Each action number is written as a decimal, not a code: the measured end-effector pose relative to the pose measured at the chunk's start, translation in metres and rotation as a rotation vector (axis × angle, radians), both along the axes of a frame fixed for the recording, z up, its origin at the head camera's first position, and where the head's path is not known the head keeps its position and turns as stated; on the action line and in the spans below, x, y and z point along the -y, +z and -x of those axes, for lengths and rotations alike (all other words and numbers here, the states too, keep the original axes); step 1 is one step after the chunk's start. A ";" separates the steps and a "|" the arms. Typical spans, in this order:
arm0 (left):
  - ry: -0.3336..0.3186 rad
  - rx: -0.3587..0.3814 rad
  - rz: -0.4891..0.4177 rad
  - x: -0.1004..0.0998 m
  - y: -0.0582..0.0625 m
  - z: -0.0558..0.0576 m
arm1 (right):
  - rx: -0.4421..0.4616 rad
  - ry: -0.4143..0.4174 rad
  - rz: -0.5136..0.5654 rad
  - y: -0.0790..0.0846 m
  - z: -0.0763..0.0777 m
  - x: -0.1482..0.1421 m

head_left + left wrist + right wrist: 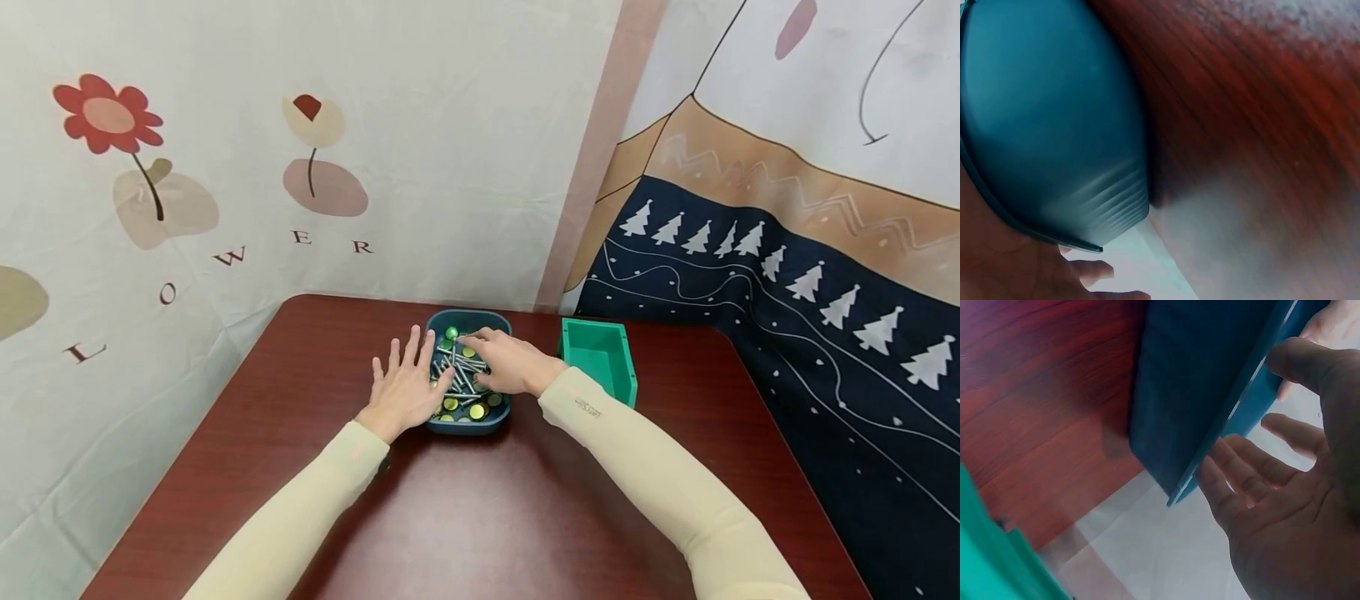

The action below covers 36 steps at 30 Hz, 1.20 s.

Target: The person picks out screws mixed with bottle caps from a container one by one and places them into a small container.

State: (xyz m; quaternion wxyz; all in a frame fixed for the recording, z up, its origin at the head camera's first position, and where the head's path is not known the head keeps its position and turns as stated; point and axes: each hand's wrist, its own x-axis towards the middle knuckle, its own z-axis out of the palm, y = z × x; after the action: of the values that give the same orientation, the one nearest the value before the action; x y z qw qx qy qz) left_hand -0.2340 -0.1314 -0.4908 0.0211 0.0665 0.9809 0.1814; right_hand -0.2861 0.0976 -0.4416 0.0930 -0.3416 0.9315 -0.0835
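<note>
A dark blue tray (468, 431) with rounded corners holds silver screws (461, 379), several gold-coloured discs (477, 412) and a shiny green ball (452, 332). My left hand (405, 392) lies along the tray's left rim, fingers straight and spread, thumb over the screws. In the left wrist view part of that hand (1010, 269) shows beside the tray's outer wall (1054, 112). From the right, my right hand (513, 362) reaches over the tray with fingertips down among the contents. The right wrist view shows its fingers (1254, 465) loosely bent past the rim, thumb apart from them.
To the right of the tray stands a green open-topped bin (597, 354), near my right forearm. Both sit toward the back of a reddish-brown wooden table (465, 517). Printed cloth (450, 167) hangs behind the table and along its right side.
</note>
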 end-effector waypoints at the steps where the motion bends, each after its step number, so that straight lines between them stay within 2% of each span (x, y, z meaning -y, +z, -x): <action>1: -0.007 0.000 0.001 0.001 0.000 0.001 | -0.001 0.007 -0.009 -0.001 0.002 0.003; 10: -0.049 0.025 -0.008 0.009 0.001 0.004 | 0.015 0.083 -0.113 -0.009 0.014 0.025; 21: -0.045 0.021 -0.011 0.013 -0.002 0.004 | 0.082 0.059 -0.174 -0.012 0.025 0.037; 22: -0.042 0.020 -0.012 0.013 -0.001 0.004 | 0.075 0.064 -0.168 -0.018 0.030 0.036; 28: -0.031 0.025 -0.011 0.011 -0.001 0.003 | 0.069 0.056 -0.194 -0.021 0.030 0.039; 29: -0.030 0.027 -0.008 0.011 -0.001 0.003 | 0.077 0.044 -0.203 -0.015 0.024 0.041; 36: -0.016 0.036 -0.007 0.012 -0.003 0.004 | 0.060 0.053 -0.178 -0.012 0.020 0.040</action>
State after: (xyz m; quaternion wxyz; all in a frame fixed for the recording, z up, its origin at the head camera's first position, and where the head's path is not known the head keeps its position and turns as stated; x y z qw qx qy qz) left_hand -0.2377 -0.1430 -0.4936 0.0399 0.0712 0.9792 0.1859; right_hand -0.3065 0.0580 -0.4541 0.1530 -0.3537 0.9227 -0.0082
